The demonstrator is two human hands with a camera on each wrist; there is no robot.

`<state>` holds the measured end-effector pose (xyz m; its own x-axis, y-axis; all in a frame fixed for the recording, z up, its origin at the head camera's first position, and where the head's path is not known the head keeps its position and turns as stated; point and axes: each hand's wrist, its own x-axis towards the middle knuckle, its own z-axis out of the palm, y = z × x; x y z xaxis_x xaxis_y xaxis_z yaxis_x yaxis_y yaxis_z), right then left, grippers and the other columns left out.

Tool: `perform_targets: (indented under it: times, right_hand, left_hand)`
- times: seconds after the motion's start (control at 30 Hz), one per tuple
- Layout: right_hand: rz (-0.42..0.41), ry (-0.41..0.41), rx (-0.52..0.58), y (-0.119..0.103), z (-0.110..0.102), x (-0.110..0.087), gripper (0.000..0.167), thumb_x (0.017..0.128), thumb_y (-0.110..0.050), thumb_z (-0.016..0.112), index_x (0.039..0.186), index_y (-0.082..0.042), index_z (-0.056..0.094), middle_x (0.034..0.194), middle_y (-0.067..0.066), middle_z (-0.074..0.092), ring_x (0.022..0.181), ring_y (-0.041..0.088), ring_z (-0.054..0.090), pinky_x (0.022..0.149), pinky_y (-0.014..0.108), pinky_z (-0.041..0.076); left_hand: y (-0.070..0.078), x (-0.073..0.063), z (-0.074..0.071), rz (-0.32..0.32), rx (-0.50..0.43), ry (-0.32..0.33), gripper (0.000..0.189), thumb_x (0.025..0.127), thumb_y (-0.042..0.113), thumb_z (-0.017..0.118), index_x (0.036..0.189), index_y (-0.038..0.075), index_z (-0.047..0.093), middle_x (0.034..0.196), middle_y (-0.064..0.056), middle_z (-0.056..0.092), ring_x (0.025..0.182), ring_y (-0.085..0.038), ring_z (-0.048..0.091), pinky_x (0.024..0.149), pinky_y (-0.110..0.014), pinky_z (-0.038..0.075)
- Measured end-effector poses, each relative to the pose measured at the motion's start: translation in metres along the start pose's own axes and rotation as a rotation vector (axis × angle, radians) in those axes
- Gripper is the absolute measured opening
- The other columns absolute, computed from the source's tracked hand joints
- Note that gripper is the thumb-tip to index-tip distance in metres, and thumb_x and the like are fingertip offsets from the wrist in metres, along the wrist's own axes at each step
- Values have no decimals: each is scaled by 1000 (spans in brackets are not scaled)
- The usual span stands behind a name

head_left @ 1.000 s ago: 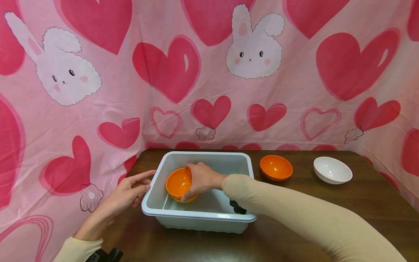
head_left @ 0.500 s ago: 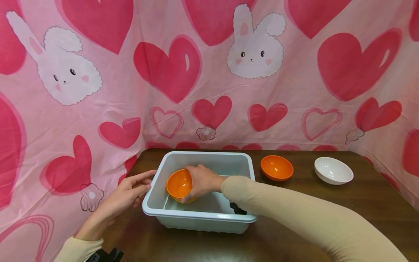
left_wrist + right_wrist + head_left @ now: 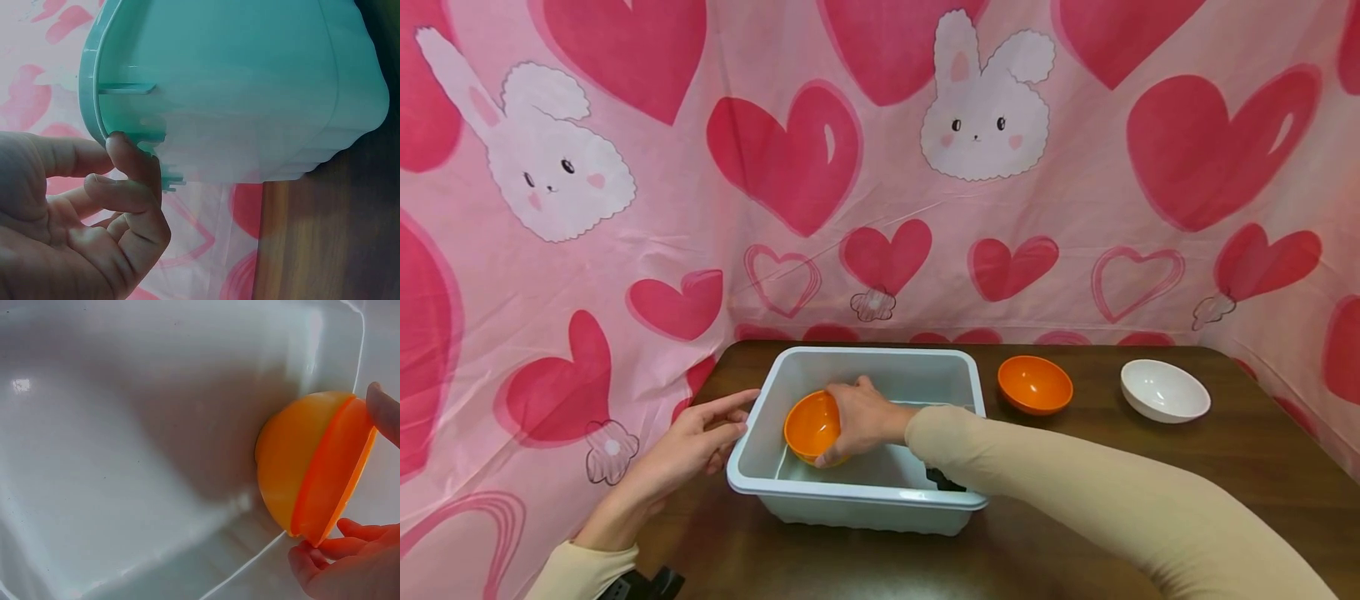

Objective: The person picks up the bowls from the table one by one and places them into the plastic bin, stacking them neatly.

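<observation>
My right hand [image 3: 867,417] reaches into a pale grey-blue plastic basin [image 3: 880,493]. It grips the rim of an orange bowl [image 3: 812,425], thumb on one side and fingers on the other. In the right wrist view the orange bowl [image 3: 337,472] sits nested in a yellow bowl [image 3: 290,456] at one end of the basin. The fingertips touch the orange rim. My left hand [image 3: 696,437] is at the basin's left rim and holds its edge; in the left wrist view its curled fingers [image 3: 134,165] meet the rim from below.
A second orange bowl [image 3: 1034,385] stands on the dark wooden table [image 3: 1075,462], right of the basin. Farther right is a white bowl [image 3: 1163,392]. A pink cloth [image 3: 880,200] with hearts and rabbits hangs behind and at both sides.
My right hand and the orange bowl have shifted slightly down and nearer, and less of the yellow bowl shows beneath. The left hand stays at the rim.
</observation>
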<state>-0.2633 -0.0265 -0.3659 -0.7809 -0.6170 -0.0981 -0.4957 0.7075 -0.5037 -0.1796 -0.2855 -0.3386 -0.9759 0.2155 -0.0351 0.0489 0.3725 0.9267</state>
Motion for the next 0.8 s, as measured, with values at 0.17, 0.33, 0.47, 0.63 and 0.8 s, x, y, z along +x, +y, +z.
perform_targets:
  times: [0.17, 0.33, 0.47, 0.63, 0.8]
  right_hand:
    - [-18, -7, -10, 0, 1, 1, 94, 74, -44, 95, 148, -5, 50, 132, 7, 64, 116, 23, 44, 99, 35, 41]
    - [-41, 3, -32, 0, 1, 0, 91, 74, -42, 96, 144, -3, 52, 125, 8, 65, 111, 23, 48, 98, 35, 40]
    - [-32, -5, -37, -1, 1, -1, 91, 75, -42, 95, 145, -3, 51, 127, 9, 62, 113, 25, 48, 99, 36, 43]
    - [-22, -28, -35, -1, -1, -3, 90, 78, -42, 93, 148, -5, 49, 131, 9, 59, 117, 26, 48, 102, 38, 45]
    - [-30, -34, -30, 1, -2, -4, 92, 79, -42, 93, 150, -5, 49, 138, 10, 59, 121, 26, 47, 105, 38, 42]
  left_hand:
    - [0, 0, 0, 4, -4, -2, 57, 104, 7, 61, 157, -6, 43, 107, -18, 59, 56, -17, 45, 51, -26, 45]
    - [-1, 0, -1, 16, -2, -2, 57, 104, 6, 60, 157, -6, 42, 106, -18, 59, 56, -16, 45, 51, -26, 44]
    - [-2, 0, -1, 24, -3, -3, 57, 104, 6, 60, 156, -7, 42, 106, -18, 59, 56, -16, 44, 51, -26, 44]
    - [-2, 0, -1, 25, -10, -5, 57, 104, 5, 60, 156, -7, 42, 106, -18, 58, 56, -17, 44, 51, -26, 44]
    - [-2, 1, 0, 31, -10, -7, 56, 104, 5, 60, 156, -7, 43, 105, -18, 58, 56, -17, 44, 51, -26, 44]
